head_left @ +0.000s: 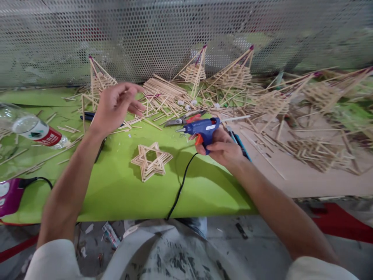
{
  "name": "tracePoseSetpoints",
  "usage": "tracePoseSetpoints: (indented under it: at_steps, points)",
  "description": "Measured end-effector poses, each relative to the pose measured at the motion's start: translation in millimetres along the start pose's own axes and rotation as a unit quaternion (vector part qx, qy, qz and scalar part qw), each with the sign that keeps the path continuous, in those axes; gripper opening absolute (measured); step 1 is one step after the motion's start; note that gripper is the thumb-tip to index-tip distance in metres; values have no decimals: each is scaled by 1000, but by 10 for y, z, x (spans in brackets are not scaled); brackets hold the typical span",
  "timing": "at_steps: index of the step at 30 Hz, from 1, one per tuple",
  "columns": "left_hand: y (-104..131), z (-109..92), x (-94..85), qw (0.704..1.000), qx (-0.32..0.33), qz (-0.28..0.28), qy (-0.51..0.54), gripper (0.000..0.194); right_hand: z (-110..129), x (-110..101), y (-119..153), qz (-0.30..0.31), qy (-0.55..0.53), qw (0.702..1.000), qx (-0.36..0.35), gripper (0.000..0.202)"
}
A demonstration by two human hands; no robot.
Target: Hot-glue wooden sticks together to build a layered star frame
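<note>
My right hand [225,147] grips a blue hot glue gun [204,130], with its nozzle pointing left and a glue stick [236,118] sticking out of the back. A finger rests by the orange trigger. My left hand [118,103] hovers over the sticks at the back, fingers loosely bent and apart, with nothing visible in them. Between my forearms, a six-pointed star of stacked wooden sticks [152,161] lies flat on the green table cover [116,194]. Behind the glue gun lie pliers [176,121] with red handles, partly hidden.
Loose sticks [166,89] lie heaped along the perforated metal panel [163,39]. Several stick frames with purple tips, like this one [236,74], stand at the back and right. A plastic bottle [40,132] lies left. The gun's black cord [182,182] runs to the front edge.
</note>
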State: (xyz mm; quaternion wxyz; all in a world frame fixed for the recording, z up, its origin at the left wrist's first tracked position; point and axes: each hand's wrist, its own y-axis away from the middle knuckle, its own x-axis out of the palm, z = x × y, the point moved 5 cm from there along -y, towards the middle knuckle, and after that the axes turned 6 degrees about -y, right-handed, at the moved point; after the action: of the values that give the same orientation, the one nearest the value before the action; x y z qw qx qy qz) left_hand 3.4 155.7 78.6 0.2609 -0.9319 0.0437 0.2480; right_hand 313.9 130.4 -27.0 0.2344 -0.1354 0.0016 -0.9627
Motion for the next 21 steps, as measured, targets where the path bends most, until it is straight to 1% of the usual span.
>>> tracePoseSetpoints:
  at_steps: [3, 5, 6, 7, 9, 10, 11, 13, 15, 16, 18, 19, 20, 21]
  points:
    - [63, -50, 90, 994, 17, 44, -97, 43, -22, 35, -3, -6, -7, 1000, 11, 51]
    - [153, -82, 133, 979, 31, 73, -187, 52, -35, 55, 2, -10, -15, 1000, 16, 44]
    - [219, -102, 124, 971, 27, 70, -227, 58, -41, 65, 7, -13, -19, 1000, 19, 39]
    - [303, -132, 94, 965, 15, 51, -258, 61, -46, 74, 12, -17, -24, 999, 21, 34]
    - [539, -255, 23, 959, -11, -6, -283, 55, -48, 101, 25, -27, -34, 999, 22, 28]
    - [688, -359, 11, 956, -8, -35, -291, 49, -44, 124, 34, -31, -40, 998, 22, 28]
    - [851, -489, 34, 953, 11, -53, -299, 40, -36, 156, 44, -33, -44, 998, 22, 31]
    - [1182, -744, 187, 947, 43, -50, -315, 16, -11, 258, 80, -28, -51, 998, 25, 37]
    - [1463, -955, 438, 947, 74, -31, -311, 10, 13, 406, 146, -19, -49, 998, 32, 39]
    - [1569, -1029, 576, 945, 85, -27, -313, 14, 20, 489, 191, -19, -44, 998, 37, 38]
    - [1698, -1100, 812, 941, 87, -58, -323, 22, 11, 657, 300, -30, -20, 998, 46, 33]
    - [1727, -1093, 916, 940, 77, -73, -325, 27, -5, 740, 358, -39, -9, 998, 48, 31]
    - [1739, -1069, 1003, 939, 64, -90, -327, 33, -33, 829, 412, -39, -7, 998, 56, 32]
    - [1742, -1036, 1079, 936, 54, -101, -333, 38, -65, 899, 459, -56, -24, 996, 59, 36]
